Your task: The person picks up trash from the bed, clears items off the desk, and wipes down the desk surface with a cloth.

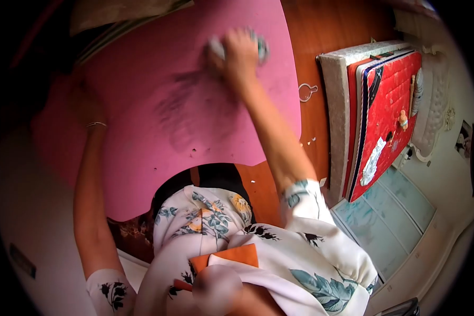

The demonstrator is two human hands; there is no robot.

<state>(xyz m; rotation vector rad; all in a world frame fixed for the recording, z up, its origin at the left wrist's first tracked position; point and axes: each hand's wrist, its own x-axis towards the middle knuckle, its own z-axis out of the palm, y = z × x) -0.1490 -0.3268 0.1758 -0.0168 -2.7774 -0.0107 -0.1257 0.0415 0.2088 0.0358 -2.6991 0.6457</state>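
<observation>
A large pink sheet (137, 121) with a curved front edge spreads in front of me. Dark smudges and a few small holes mark its middle and near edge. Toward its far right, my right hand (239, 52) is closed over a white-and-green wad, perhaps a cloth, pressed on the pink surface. Motion blurs both the hand and the wad. At the left side, my left hand (87, 102) rests on or against the sheet below a thin bracelet. Shadow and a pink cast hide its fingers.
To the right, a red mattress (387, 116) lies on a bed with a pale padded headboard (432, 100). A clear ring-shaped thing (307, 92) and white scraps lie on the brown wooden floor (310, 31). Glazed panels (384, 216) stand beyond the bed.
</observation>
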